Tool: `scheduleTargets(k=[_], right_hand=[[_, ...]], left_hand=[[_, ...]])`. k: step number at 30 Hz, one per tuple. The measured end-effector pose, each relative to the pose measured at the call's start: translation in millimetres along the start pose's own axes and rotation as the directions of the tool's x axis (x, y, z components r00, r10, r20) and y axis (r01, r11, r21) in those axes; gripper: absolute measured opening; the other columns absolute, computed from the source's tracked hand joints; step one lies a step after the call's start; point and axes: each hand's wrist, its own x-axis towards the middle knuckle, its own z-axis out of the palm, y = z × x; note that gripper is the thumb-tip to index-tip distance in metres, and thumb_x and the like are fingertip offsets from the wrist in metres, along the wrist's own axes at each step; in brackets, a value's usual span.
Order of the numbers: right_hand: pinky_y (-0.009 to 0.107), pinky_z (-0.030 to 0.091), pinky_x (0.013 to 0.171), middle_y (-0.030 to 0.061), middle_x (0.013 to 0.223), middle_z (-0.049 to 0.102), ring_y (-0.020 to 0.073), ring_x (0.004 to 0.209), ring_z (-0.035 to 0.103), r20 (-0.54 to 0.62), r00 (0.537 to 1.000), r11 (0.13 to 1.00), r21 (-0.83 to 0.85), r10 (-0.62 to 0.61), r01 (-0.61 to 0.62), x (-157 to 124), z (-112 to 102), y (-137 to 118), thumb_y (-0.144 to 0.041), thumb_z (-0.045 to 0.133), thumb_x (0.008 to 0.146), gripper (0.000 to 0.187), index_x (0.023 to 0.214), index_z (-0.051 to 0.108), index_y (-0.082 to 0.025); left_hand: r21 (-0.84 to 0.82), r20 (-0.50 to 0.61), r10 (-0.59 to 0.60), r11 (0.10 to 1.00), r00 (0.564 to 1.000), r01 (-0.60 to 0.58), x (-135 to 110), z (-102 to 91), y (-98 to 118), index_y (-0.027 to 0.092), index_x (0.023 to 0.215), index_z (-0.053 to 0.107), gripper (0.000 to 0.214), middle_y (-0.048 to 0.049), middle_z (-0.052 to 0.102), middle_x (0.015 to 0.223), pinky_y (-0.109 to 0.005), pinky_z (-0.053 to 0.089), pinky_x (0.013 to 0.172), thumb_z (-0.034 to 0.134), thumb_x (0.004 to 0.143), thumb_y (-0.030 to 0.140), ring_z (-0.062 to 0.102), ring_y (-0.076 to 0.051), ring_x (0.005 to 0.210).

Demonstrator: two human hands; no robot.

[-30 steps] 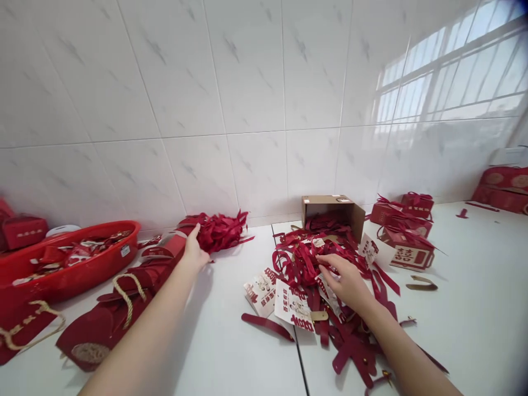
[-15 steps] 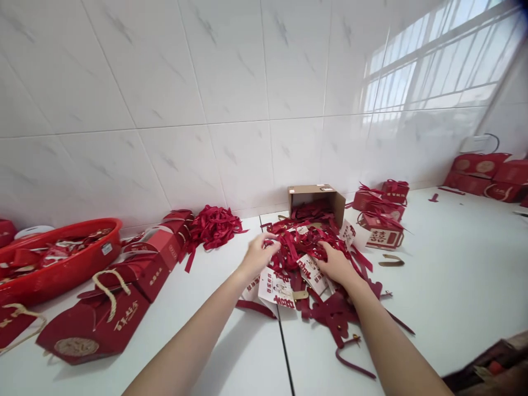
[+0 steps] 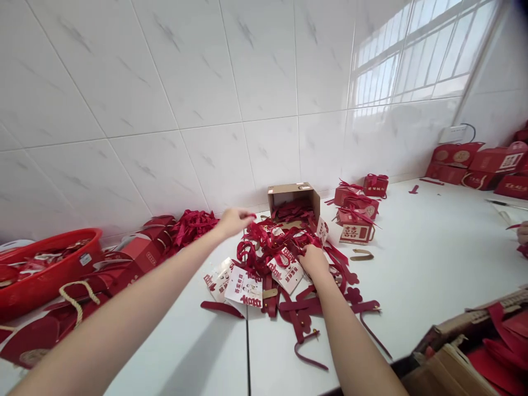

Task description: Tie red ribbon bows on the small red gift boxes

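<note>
My left hand [image 3: 235,221] is raised over the back left of a pile of dark red ribbons [image 3: 264,242]. Its fingertips pinch a bit of red ribbon. At the pile's right side, my right hand [image 3: 315,262] has its fingers bent down among the ribbons, and what they grip is hidden. White tags with red characters, one a square card [image 3: 285,270] and another a printed card [image 3: 244,287], lie on the pile's front. Dark red straps [image 3: 295,311] spread out below. Behind the pile, a small cardboard box [image 3: 293,190] lies on its side with more dark red strips inside.
Red gift boxes [image 3: 140,250] line the left side, beside a red basin [image 3: 93,247] of packets. A second ribbon heap [image 3: 193,226] lies near the tiled wall. Small red boxes [image 3: 357,231] stand to the right, and a cardboard carton [image 3: 441,368] is at the lower right. Another person's hand [image 3: 523,234] shows at the right edge.
My left hand has lifted away from the pile toward the back left with a bit of ribbon. My right hand stays in the pile. The view has turned to the right.
</note>
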Motion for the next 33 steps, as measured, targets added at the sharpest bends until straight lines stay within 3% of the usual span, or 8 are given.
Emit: scheduleTargets(k=[6,11,16,19,22,27,29,33], right_hand=[[0.038,0.046,0.085,0.0123,0.099,0.069,0.0248,0.094,0.062,-0.197,0.967,0.921,0.322,-0.161,0.219,5.7,-12.3,-9.2,-0.037,0.048,0.084,0.032,0.095,0.069,-0.016],[0.034,0.051,0.075,0.0087,0.091,0.071,0.021,0.083,0.065,-0.309,0.922,0.674,0.633,-0.232,0.381,4.7,-18.0,-18.3,-0.046,0.046,0.084,0.042,0.099,0.067,-0.013],[0.033,0.05,0.074,0.0051,0.08,0.071,0.0201,0.076,0.063,-0.308,0.881,0.525,0.714,-0.359,0.463,-1.9,-19.5,-22.7,-0.042,0.058,0.078,0.029,0.083,0.07,-0.016],[0.029,0.048,0.066,0.0035,0.075,0.068,0.018,0.071,0.061,-0.303,0.873,0.521,0.71,-0.382,0.474,-3.1,-21.7,-23.2,-0.044,0.052,0.081,0.032,0.081,0.067,-0.016],[0.027,0.045,0.065,0.0028,0.071,0.064,0.0163,0.067,0.056,-0.355,0.883,0.569,0.676,-0.307,0.469,-1.8,-23.6,-21.3,-0.045,0.049,0.082,0.033,0.078,0.063,-0.016],[0.027,0.044,0.067,0.0019,0.069,0.061,0.0155,0.067,0.053,-0.386,0.912,0.596,0.703,-0.14,0.389,1.8,-23.4,-17.5,-0.049,0.049,0.081,0.035,0.071,0.059,-0.017],[0.027,0.046,0.066,0.001,0.067,0.062,0.0151,0.066,0.055,-0.359,0.932,0.472,0.815,-0.046,0.337,4.6,-23.0,-16.5,-0.052,0.054,0.076,0.036,0.071,0.06,-0.017],[0.026,0.05,0.062,-0.0006,0.071,0.066,0.0123,0.062,0.059,-0.203,0.961,-0.009,0.978,0.186,0.208,9.5,-24.3,-16.1,-0.051,0.064,0.069,0.037,0.085,0.064,-0.018]], left_hand=[[-0.177,-0.327,0.012,0.982,0.945,-0.073,16.2,-40.0,59.4,0.013,0.084,0.066,0.017,-0.0063,0.068,0.093,-0.039,0.035,0.096,0.061,0.073,0.026,0.055,-0.023,0.101],[-0.336,0.016,0.06,0.941,0.998,-0.051,-9.5,13.5,55.7,0.017,0.104,0.063,0.037,-0.0085,0.061,0.114,-0.038,0.033,0.1,0.067,0.068,0.021,0.048,-0.025,0.117],[-0.24,0.354,0.301,0.944,0.885,-0.225,-21.5,61.8,47.1,0.019,0.108,0.059,0.065,-0.0078,0.061,0.111,-0.032,0.041,0.091,0.076,0.046,0.009,0.054,-0.026,0.109],[-0.021,0.407,0.359,0.923,0.84,-0.384,-12.6,68.5,43.9,0.02,0.088,0.061,0.041,-0.0045,0.065,0.091,-0.03,0.044,0.078,0.074,0.05,0.013,0.06,-0.023,0.086],[0.107,0.368,0.33,0.914,0.869,-0.392,-0.7,63.8,36.9,0.021,0.069,0.055,0.023,0.0003,0.06,0.066,-0.03,0.042,0.07,0.073,0.054,0.019,0.056,-0.019,0.067],[0.242,0.335,0.287,0.895,0.898,-0.376,15.1,44.0,22.5,0.022,0.065,0.047,0.027,0.0004,0.059,0.066,-0.029,0.041,0.069,0.072,0.056,0.026,0.055,-0.02,0.071],[0.307,0.334,0.276,0.872,0.901,-0.381,19.6,35.4,17.6,0.021,0.065,0.048,0.027,0.0,0.058,0.068,-0.03,0.041,0.071,0.072,0.056,0.028,0.055,-0.021,0.075],[0.407,0.345,0.237,0.834,0.908,-0.373,21.3,22.5,12.2,0.019,0.072,0.053,0.024,-0.0043,0.062,0.078,-0.034,0.042,0.077,0.068,0.063,0.035,0.058,-0.024,0.083]])
